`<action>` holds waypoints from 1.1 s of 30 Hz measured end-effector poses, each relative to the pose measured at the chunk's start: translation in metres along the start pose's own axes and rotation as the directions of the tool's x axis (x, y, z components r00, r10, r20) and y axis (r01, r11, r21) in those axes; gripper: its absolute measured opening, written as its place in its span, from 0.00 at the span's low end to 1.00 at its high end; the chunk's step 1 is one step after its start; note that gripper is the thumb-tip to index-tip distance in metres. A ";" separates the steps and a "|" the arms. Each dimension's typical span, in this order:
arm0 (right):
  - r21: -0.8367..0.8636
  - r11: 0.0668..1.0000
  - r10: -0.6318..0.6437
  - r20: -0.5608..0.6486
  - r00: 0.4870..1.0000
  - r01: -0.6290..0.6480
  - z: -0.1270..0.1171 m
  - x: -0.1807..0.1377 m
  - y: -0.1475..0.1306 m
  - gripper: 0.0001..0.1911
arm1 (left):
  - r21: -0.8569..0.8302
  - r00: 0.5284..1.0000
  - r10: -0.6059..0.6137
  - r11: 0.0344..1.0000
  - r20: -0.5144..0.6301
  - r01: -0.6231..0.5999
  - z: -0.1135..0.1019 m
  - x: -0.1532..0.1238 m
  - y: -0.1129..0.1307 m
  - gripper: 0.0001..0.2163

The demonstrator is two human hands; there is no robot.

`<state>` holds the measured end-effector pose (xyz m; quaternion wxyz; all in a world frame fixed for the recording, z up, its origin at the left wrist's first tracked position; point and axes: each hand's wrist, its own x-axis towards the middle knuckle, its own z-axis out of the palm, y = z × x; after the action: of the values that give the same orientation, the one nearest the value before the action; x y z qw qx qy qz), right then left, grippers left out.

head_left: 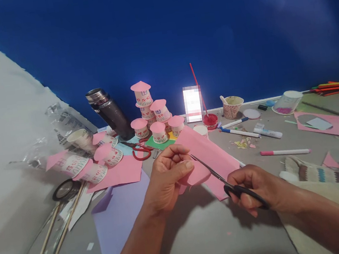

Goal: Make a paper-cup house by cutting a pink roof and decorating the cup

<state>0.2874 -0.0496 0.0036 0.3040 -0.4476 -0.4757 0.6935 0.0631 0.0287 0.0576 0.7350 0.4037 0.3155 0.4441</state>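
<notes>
Paper, pink, probably light, easily creased, best pinched left of scissors, where left hand grasps it; right hand grips scissors.

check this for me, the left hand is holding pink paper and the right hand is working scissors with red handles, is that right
Not quite: the scissors in the right hand have black handles, as the head view shows; the red-handled pair lies farther back, unheld. The left hand does hold pink paper.
</notes>
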 end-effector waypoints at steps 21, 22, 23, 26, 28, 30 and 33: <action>-0.025 0.999 0.042 0.079 0.996 -0.041 -0.003 -0.004 -0.005 0.27 | 0.117 0.997 -0.072 0.991 0.003 0.072 -0.006 -0.001 0.002 0.16; -0.030 0.998 0.050 0.075 0.996 -0.048 -0.003 -0.004 -0.005 0.26 | 0.116 0.997 -0.072 0.991 0.002 0.071 -0.006 -0.001 0.002 0.16; -0.035 0.998 0.055 0.068 0.996 -0.053 -0.003 -0.005 -0.006 0.25 | 0.117 0.997 -0.071 0.991 0.001 0.071 -0.006 -0.001 0.002 0.17; -0.058 0.997 0.058 0.054 0.997 -0.055 -0.003 -0.005 -0.006 0.25 | 0.119 0.997 -0.071 0.990 0.002 0.070 -0.007 -0.001 0.002 0.17; -0.073 0.996 0.055 0.059 0.997 -0.051 -0.003 -0.005 -0.006 0.27 | 0.118 0.997 -0.070 0.991 0.008 0.069 -0.007 0.000 0.002 0.17; -0.081 0.995 0.056 0.068 0.996 -0.051 -0.003 -0.004 -0.006 0.30 | 0.114 0.998 -0.068 0.991 0.012 0.066 -0.007 0.000 0.002 0.17; -0.080 0.996 0.044 0.058 0.997 -0.039 -0.003 -0.003 -0.004 0.31 | 0.109 0.998 -0.065 0.992 0.026 0.061 -0.006 0.000 0.002 0.17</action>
<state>0.2919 -0.0495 0.0082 0.2574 -0.4480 -0.5021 0.6935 0.0576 0.0315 0.0565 0.7304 0.4393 0.3406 0.3969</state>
